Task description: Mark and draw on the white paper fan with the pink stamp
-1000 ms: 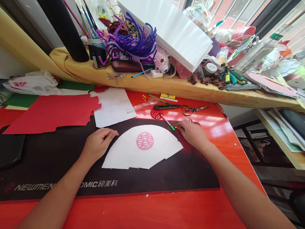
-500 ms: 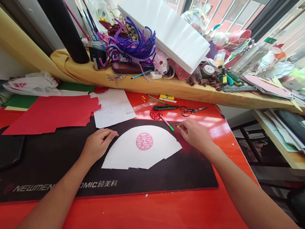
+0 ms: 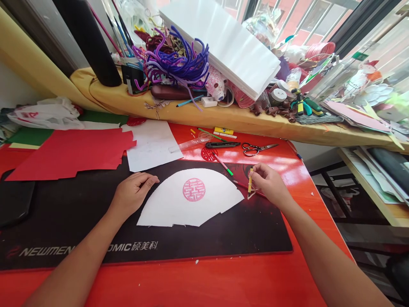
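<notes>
A white fan-shaped sheet of paper lies on the black desk mat, with a round pink double-happiness design near its upper middle. My left hand rests closed by the sheet's left edge, thumb against the curled fingers, nothing visible in it. Over the mat, just right of the sheet, my right hand pinches a slim yellow-and-black pencil held nearly upright. A thin pale piece shows at the pencil's lower end; I cannot make out what it is. Behind it lies a thin red stick.
Beyond the sheet lie a green-capped pen, a red paper cutout, a box cutter, scissors and a glue stick. Red paper and white paper lie left. Crafts crowd the ledge.
My right hand has turned, bringing the pencil from nearly hidden to upright in the fingertips. The red stick beside it now shows. My left hand and the sheet have stayed in place.
</notes>
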`<action>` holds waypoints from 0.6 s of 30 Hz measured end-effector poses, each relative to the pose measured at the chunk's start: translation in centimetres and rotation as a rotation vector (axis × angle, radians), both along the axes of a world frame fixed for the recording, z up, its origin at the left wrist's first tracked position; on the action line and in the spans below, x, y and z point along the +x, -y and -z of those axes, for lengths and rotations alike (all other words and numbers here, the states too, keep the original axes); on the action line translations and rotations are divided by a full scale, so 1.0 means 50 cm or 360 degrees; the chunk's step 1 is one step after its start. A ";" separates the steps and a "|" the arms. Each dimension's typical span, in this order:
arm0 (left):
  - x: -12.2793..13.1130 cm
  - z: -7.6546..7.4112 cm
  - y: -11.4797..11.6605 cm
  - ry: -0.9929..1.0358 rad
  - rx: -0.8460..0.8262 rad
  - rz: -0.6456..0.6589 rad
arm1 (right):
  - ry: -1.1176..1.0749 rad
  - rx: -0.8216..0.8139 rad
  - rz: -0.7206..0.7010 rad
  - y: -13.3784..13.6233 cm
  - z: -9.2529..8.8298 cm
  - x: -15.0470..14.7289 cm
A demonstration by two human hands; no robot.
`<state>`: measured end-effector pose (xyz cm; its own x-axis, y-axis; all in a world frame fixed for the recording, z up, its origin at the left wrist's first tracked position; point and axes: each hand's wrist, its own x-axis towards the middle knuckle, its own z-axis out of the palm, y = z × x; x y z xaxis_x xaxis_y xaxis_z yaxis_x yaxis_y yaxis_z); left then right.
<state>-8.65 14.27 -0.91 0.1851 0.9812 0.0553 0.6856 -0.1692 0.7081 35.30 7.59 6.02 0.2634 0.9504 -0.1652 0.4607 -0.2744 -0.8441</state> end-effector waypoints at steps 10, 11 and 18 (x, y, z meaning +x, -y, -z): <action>0.001 -0.004 0.002 -0.0007 -0.0014 -0.0031 | -0.0580 0.0083 0.0486 0.019 0.030 0.028; 0.001 -0.004 0.002 -0.0006 -0.0011 -0.0034 | -0.0590 0.0093 0.0499 0.018 0.026 0.032; 0.002 -0.006 0.000 -0.0017 -0.0025 -0.0029 | -0.0441 0.0110 0.0410 0.019 -0.006 0.043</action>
